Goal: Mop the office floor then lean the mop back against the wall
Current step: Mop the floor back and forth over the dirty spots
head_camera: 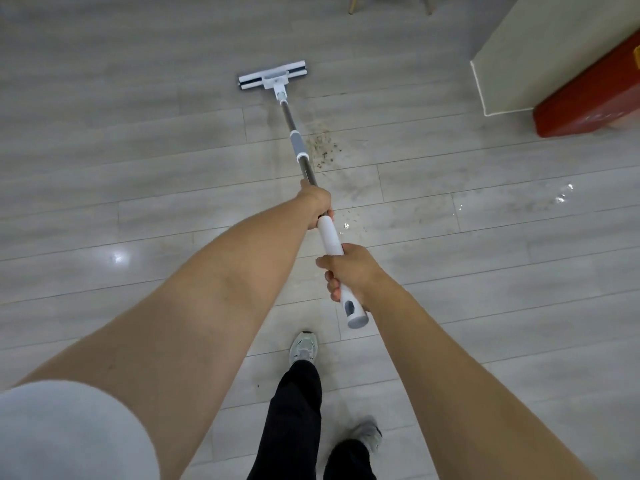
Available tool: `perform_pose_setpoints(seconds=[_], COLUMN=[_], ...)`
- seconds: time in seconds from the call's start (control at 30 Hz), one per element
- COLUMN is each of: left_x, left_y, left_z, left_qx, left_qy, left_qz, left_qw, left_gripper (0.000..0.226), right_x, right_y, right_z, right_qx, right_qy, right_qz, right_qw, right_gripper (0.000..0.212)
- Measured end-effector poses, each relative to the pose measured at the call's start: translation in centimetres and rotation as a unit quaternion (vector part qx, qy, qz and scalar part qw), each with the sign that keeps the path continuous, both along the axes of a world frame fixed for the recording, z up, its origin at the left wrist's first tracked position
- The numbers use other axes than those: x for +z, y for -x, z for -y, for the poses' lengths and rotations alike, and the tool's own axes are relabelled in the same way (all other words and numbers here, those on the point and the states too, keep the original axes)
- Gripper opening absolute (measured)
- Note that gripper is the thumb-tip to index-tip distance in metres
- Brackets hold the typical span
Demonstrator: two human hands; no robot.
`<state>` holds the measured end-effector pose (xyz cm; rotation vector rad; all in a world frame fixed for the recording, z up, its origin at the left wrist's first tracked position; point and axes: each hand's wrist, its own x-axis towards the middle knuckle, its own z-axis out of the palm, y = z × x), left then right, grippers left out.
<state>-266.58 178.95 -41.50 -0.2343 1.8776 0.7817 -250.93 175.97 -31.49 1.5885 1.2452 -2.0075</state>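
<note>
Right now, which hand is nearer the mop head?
Left. The left hand grips the metal pole, partway toward the mop head; the right hand grips the white handle behind it, farthest from the head.

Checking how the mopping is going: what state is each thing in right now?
Mop: head down flat, pole slanting toward the person.
Left hand: grips the metal pole.
Right hand: grips the white handle near its end.
Floor: dirt specks beside the pole, wet glints further right.
Red box: on the floor by the wall.

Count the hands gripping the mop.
2. The left hand grips the mop mid-pole; the right hand grips nearer its white top end.
</note>
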Motion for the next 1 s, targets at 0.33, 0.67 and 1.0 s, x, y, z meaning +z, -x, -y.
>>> perform_pose_setpoints(seconds=[0.33, 0.67, 1.0], left_x=[-1.8, -0.3, 3.4], left_y=[-8.1, -26.9, -45.6], left_z=[1.9, 9.0, 20.6], left_qx=[-0.068, -0.065, -0.105], left_qy=[0.021, 0.019, 0.027], left_qz=[0.038, 0.054, 0.067], left_qw=[0.997, 0.996, 0.992], left_gripper=[0.081, 0.087, 0.088], right_x=[-3.6, -2.2, 2.4], right_y=[-8.2, -26.5, -44.5], right_z=[3.7, 11.2, 22.8], right_qx=[0.296, 0.315, 0.288], right_qy=[-0.265, -0.258, -0.198], right_qz=[0.146, 0.185, 0.195], right_qw=[0.906, 0.895, 0.916], right_gripper=[0.038, 0.039, 0.03])
